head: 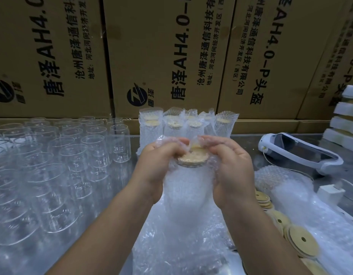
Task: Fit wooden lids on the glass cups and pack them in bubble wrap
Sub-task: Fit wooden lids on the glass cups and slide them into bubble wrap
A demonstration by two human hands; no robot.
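Note:
A glass cup in a bubble wrap sleeve (188,187) stands upright at the centre, its round wooden lid (192,158) showing at the open top. My left hand (157,169) grips the sleeve's left side, fingers curled over the top edge of the wrap. My right hand (230,171) holds the right side and pinches the wrap above the lid. Several bare glass cups (72,161) fill the table on the left. Behind my hands stand several wrapped cups (173,124) with lids on.
Loose wooden lids (302,241) with centre holes lie at the right beside a pile of bubble wrap bags (302,199). A white headset (302,153) lies at the right, white foam blocks (344,124) behind it. Cardboard boxes (171,56) wall off the back.

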